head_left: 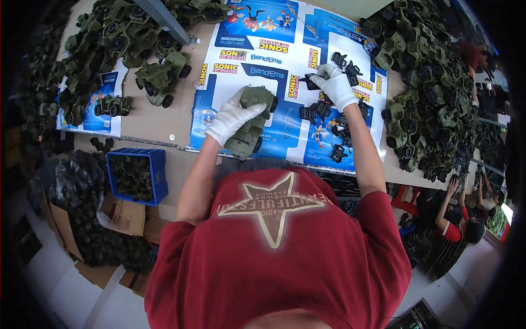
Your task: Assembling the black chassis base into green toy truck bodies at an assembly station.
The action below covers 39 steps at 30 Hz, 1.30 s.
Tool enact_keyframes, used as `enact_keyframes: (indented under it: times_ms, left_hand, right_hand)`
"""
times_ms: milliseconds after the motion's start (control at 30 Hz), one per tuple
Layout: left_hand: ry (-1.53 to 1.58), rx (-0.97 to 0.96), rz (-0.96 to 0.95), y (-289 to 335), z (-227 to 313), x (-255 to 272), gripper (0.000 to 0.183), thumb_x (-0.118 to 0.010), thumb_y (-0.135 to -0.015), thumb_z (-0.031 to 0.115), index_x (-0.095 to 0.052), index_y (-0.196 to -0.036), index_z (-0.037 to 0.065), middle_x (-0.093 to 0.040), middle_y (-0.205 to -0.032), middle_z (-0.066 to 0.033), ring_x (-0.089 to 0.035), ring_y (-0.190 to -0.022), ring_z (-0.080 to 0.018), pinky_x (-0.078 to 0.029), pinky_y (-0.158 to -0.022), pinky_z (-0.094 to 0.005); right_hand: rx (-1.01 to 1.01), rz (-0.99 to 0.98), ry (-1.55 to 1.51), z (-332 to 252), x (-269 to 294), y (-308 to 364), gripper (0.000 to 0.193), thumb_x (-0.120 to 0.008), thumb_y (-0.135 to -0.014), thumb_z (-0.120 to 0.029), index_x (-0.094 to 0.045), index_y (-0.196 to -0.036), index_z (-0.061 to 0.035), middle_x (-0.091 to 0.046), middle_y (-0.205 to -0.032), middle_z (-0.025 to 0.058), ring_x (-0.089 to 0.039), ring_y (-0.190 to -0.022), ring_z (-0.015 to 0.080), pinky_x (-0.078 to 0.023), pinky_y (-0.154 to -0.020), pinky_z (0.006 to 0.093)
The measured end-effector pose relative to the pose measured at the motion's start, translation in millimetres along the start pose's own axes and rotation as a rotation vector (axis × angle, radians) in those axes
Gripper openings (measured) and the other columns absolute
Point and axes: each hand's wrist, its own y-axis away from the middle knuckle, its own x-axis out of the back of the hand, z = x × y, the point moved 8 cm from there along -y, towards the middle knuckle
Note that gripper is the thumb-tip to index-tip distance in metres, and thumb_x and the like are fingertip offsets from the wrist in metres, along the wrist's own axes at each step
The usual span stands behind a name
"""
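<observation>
My left hand (232,119), in a white glove, is closed round an olive-green toy military vehicle (247,137) with dark wheels, held over the blue-and-white printed sheet. Further right and a little farther off, my gloved right hand (334,86) has its fingers closed on a small black plastic part (310,82). The part sticks out to the left of the fingertips. Loose black plastic parts (315,111) of the same sort lie beside and below this hand, and others (346,63) lie just beyond it.
The printed sheet (219,145) covers the table's middle. Heaps of green toy vehicles (422,98) flank it, with more (163,77) at left. A grey metal post (167,22) rises at far left. Below the left edge stands a blue crate (160,172); other people (457,219) work at right.
</observation>
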Motion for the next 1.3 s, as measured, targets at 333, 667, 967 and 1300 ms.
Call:
enact_keyframes:
  times_ms: [333, 667, 967, 1300]
  left_hand:
    - [0.165, 0.029, -0.333, 44, 59, -49, 0.048, -0.076, -0.086, 0.023, -0.059, -0.126, 0.004, -0.070, -0.099, -0.0064, -0.066, -0.085, -0.0107, -0.055, -0.073, -0.0261]
    - [0.155, -0.013, -0.338, 55, 61, -63, 0.047, -0.074, -0.088, 0.022, -0.057, -0.127, 0.001, -0.069, -0.103, -0.0076, -0.066, -0.088, -0.0113, -0.055, -0.077, -0.0262]
    - [0.195, 0.008, -0.301, 60, 60, -59, 0.048, -0.073, -0.089, 0.022, -0.056, -0.128, 0.000, -0.069, -0.103, -0.0087, -0.067, -0.088, -0.0121, -0.056, -0.077, -0.0263]
    - [0.287, 0.027, -0.042, 63, 58, -57, 0.083, -0.080, -0.082, 0.017, -0.033, -0.148, -0.001, -0.063, -0.119, -0.0107, -0.064, -0.102, -0.0135, -0.053, -0.085, -0.0270]
  right_hand:
    - [0.257, -0.421, -1.020, -87, -11, 98, 0.030, -0.074, -0.085, -0.013, -0.059, -0.110, -0.0021, -0.051, -0.140, 0.0125, -0.054, -0.115, 0.0173, -0.046, -0.096, 0.0292]
    - [0.059, -0.560, -1.089, -59, -43, 111, 0.062, -0.072, -0.088, -0.024, -0.049, -0.140, 0.0004, -0.060, -0.103, -0.0037, -0.052, -0.090, 0.0046, -0.043, -0.085, 0.0192]
    - [0.109, -0.526, -1.183, -53, -56, 108, 0.066, -0.071, -0.088, -0.028, -0.046, -0.142, 0.0012, -0.051, -0.089, -0.0082, -0.046, -0.085, 0.0030, -0.041, -0.085, 0.0191]
    - [0.296, -0.405, -0.965, -82, -41, 103, 0.063, -0.057, -0.095, -0.049, -0.055, -0.133, 0.0008, -0.061, -0.129, 0.0090, -0.055, -0.118, 0.0155, -0.040, -0.104, 0.0312]
